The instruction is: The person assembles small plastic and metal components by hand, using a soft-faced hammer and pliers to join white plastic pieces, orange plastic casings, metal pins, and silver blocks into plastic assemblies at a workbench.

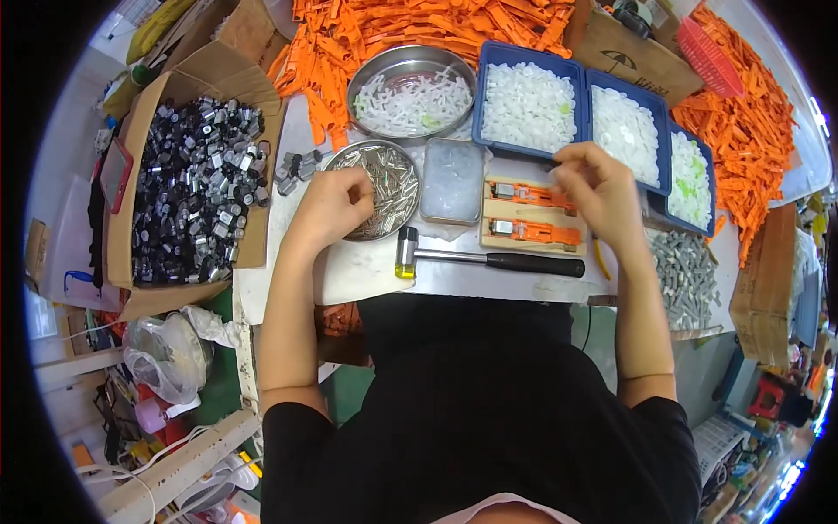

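Note:
My left hand [336, 206] is curled, thumb and fingertips together, over the rim of a round metal dish [394, 179] of small silvery pins. Whatever it pinches, if anything, is hidden. Bent in a pinch, my right hand [600, 194] hovers at the right end of a wooden fixture [522, 212], by the front edge of a blue tray. Anything between its fingertips is too small to name. In the fixture lie two orange plastic parts, an upper one [517, 192] and a lower one [534, 232], each with a metal piece at its left.
A black-handled hammer [489, 259] lies before the fixture. Nearby stand a tub of clear gel-like stuff [452, 179], a larger dish of white pieces [410, 109], blue trays [531, 147], grey parts [683, 275], orange heaps [419, 26] and a carton of metal-and-black pieces [196, 188].

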A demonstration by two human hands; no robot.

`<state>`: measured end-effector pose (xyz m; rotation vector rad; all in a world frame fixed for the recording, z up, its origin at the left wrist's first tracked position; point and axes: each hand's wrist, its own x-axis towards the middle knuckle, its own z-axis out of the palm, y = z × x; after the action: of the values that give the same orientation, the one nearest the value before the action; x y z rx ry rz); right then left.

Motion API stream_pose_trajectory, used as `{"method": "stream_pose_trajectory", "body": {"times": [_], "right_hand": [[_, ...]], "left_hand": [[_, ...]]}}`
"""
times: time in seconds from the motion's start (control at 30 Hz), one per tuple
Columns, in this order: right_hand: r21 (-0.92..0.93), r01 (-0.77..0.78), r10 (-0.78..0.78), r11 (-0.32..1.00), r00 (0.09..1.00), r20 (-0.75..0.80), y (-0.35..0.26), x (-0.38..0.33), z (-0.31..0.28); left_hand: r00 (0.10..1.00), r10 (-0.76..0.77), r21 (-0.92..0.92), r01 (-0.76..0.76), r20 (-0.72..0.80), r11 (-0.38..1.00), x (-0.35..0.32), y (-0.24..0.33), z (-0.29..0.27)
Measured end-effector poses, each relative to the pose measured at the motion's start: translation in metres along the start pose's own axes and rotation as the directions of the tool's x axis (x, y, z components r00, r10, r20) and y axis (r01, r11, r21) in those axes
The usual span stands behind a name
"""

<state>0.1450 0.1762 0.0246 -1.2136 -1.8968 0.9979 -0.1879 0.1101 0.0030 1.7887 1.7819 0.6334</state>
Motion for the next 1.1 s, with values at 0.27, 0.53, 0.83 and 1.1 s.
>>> {"method": "stream_pose_trajectory", "body": {"times": [0.27,0.53,0.83,1.1], "right_hand": [[0.510,-0.227,0.130,0.830,0.967,0.218,0.000,0.001,0.041],[0.488,-0.244,0.187,0.838,0.969,0.164,0.007,-0.020,0.021],[0.672,-0.241,0.166,0.700,0.971,0.175,-0.009,-0.015,0.028],[0.678,-0.187,0.165,0.711,0.981,0.097,-0.004,-0.016,0.007]], "left_hand": [[0.916,0.288,0.121,-0.263,-0.280,0.957,0.003,0.033,0.037],[0.918,0.221,0.205,-0.160,-0.328,0.966,-0.004,0.006,0.029],[0.832,0.324,-0.504,-0.536,-0.450,0.677,0.002,0.104,0.084],[0.736,0.494,-0.267,-0.647,-0.463,0.714,0.021,0.136,0.103]]}}
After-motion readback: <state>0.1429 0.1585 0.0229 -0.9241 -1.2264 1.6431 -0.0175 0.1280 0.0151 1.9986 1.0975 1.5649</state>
